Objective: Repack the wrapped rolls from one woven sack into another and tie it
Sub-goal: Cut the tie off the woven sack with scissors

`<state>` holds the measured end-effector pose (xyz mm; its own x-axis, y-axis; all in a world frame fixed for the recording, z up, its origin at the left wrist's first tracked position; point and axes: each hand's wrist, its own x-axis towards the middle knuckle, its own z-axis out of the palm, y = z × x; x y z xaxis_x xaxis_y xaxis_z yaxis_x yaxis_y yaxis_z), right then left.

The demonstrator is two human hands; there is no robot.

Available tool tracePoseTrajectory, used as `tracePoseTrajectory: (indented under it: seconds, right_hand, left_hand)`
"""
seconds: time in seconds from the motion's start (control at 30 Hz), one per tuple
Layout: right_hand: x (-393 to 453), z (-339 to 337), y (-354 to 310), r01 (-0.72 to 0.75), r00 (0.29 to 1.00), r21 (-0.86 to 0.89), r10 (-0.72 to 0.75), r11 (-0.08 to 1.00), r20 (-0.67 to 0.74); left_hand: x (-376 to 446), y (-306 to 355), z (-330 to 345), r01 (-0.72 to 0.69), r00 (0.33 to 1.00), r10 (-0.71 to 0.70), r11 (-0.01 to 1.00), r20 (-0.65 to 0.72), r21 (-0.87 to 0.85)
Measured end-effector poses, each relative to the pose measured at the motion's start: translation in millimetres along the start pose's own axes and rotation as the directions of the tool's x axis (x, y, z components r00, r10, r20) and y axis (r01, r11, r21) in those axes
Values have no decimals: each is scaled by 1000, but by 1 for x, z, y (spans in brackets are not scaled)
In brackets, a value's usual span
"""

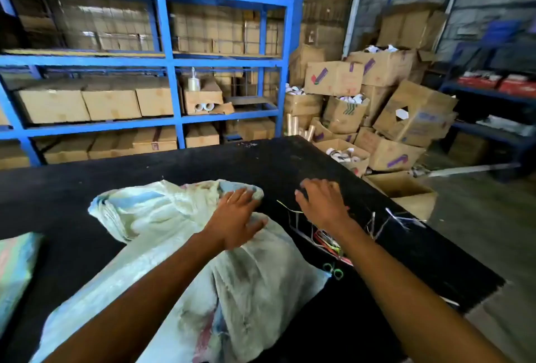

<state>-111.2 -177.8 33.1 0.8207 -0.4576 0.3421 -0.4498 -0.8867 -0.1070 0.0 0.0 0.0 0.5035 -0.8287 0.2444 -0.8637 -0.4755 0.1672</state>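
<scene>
- Left hand [235, 219] lies flat on the woven sack [185, 261], fingers [242, 195] spread open, gripping nothing.
- Right hand [320, 201] rests open on the black table [116, 182], just beside the sack.

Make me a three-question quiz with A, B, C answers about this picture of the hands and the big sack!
1. Where does the left hand rest?
A. on the woven sack
B. on a box
C. on the shelf

2. What colour is the shelf rack?
A. red
B. blue
C. green

3. How is the right hand?
A. gripping scissors
B. closed in a fist
C. open, flat on the black table

Answers:
1 A, its palm presses on the pale sack.
2 B, the frame's posts and beams are blue.
3 C, its fingers spread on the tabletop, holding nothing.
</scene>
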Motion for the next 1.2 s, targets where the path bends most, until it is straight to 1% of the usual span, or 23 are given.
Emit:
tracePoseTrajectory:
  seconds: [0.07, 0.1, 0.17, 0.2, 0.27, 0.3, 0.4, 0.5, 0.67, 0.77, 0.87, 1.0, 1.03, 1.07, 1.1, 1.13, 1.17, 1.2]
  right_hand:
    - [-13, 22, 32, -99, 981, -41, 104, 994, 164]
    - [-23, 40, 50, -155, 961, -45, 161, 987, 223]
    - [-44, 75, 83, -294, 892, -64, 297, 954, 341]
    - [-53, 90, 95, -357, 858, -44, 346, 933, 380]
    - [-65, 116, 114, -431, 824, 9, 390, 902, 412]
    - [-69, 128, 121, -449, 815, 30, 395, 893, 423]
    - [-68, 151, 129, -466, 808, 58, 398, 883, 435]
    - [-58, 165, 125, -472, 806, 48, 409, 880, 428]
    - [-49, 186, 115, -517, 776, 4, 467, 856, 425]
    - [-38, 188, 116, -560, 730, -14, 502, 828, 463]
    - [-31, 187, 121, -655, 649, -4, 566, 755, 509]
    - [-34, 190, 126, -684, 609, -9, 578, 730, 544]
    - [-35, 188, 127, -713, 583, 25, 574, 700, 575]
    - [-35, 186, 130, -765, 541, 85, 566, 638, 621]
    - [-33, 181, 133, -833, 487, 169, 556, 526, 673]
    - [-31, 175, 136, -892, 430, 250, 540, 376, 724]
    - [-30, 169, 140, -924, 382, 319, 509, 211, 771]
    - [-29, 162, 141, -925, 359, 374, 464, 63, 809]
  left_hand:
    - [14, 14, 30, -25, 988, 18, 999, 154, 43]
    - [18, 19, 48, -6, 975, -13, 997, 221, 83]
    - [24, 21, 86, 54, 946, -88, 992, 313, 117]
    - [26, 20, 99, 75, 925, -114, 990, 364, 120]
    - [26, 16, 122, 85, 903, -124, 990, 412, 111]
    - [24, 15, 128, 79, 909, -119, 990, 400, 116]
    - [22, 18, 129, 133, 929, -144, 990, 341, 54]
    - [24, 20, 127, 116, 939, -124, 992, 319, 46]
    - [25, 18, 130, 93, 948, -107, 994, 298, 61]
    - [27, 16, 131, 75, 951, -94, 994, 294, 76]
    - [26, 16, 133, 67, 948, -82, 996, 308, 60]
    - [26, 17, 131, 40, 955, -58, 997, 289, 69]
    - [26, 17, 131, 39, 957, -56, 997, 285, 65]
    - [26, 16, 132, 46, 959, -60, 997, 279, 56]
    - [26, 16, 132, 56, 959, -68, 997, 274, 49]
    - [25, 15, 133, 63, 959, -75, 997, 274, 50]
    - [25, 15, 133, 69, 958, -80, 997, 275, 46]
    - [24, 14, 134, 75, 958, -84, 996, 276, 42]
